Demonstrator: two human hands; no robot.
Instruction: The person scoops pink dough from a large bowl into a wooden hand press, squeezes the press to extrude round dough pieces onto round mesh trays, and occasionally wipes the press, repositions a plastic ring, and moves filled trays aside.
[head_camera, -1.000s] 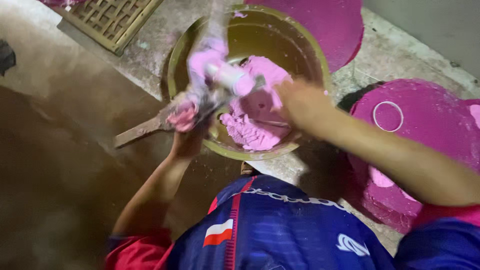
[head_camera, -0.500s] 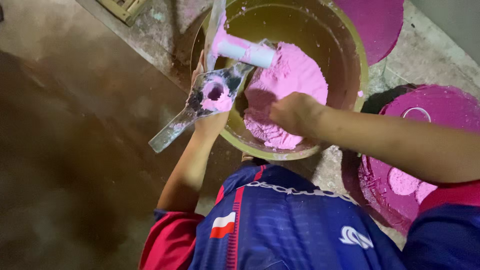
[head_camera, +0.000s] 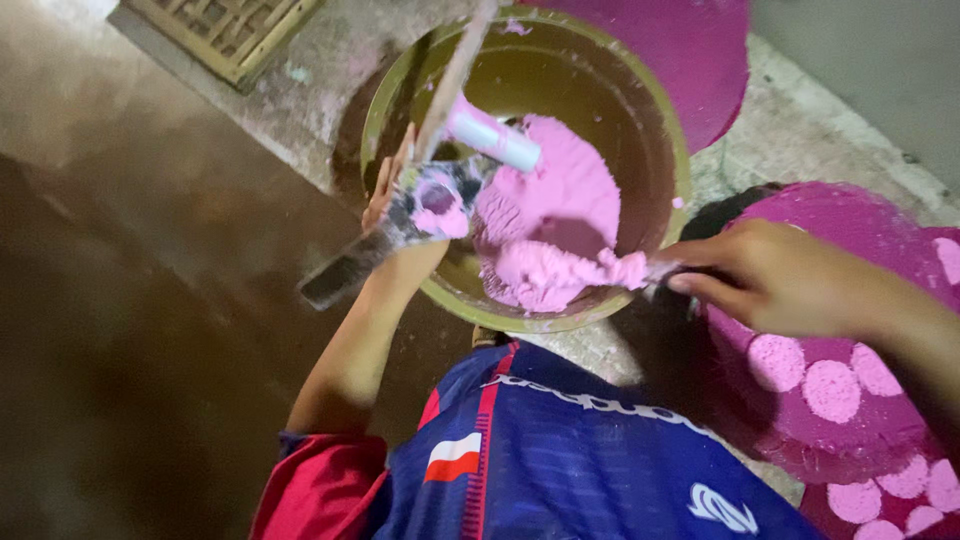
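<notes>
Two hands work at the green bowl (head_camera: 655, 130) of pink powder (head_camera: 560, 215): the left hand (head_camera: 400, 205) is closed around a metal press mould (head_camera: 420, 205) packed with powder at the bowl's near rim, while the right hand (head_camera: 770, 275) grips a small tool at the opposite rim, beside a tray (head_camera: 880, 230) of pink discs (head_camera: 830, 390)

The person wears a short-sleeved blue sports jersey (head_camera: 560, 460) with red sleeves (head_camera: 320, 490), a red vertical stripe down the front, a small red-and-white rectangular chest patch (head_camera: 452, 457) and white printed markings. Both forearms are bare; no gloves are worn.
</notes>
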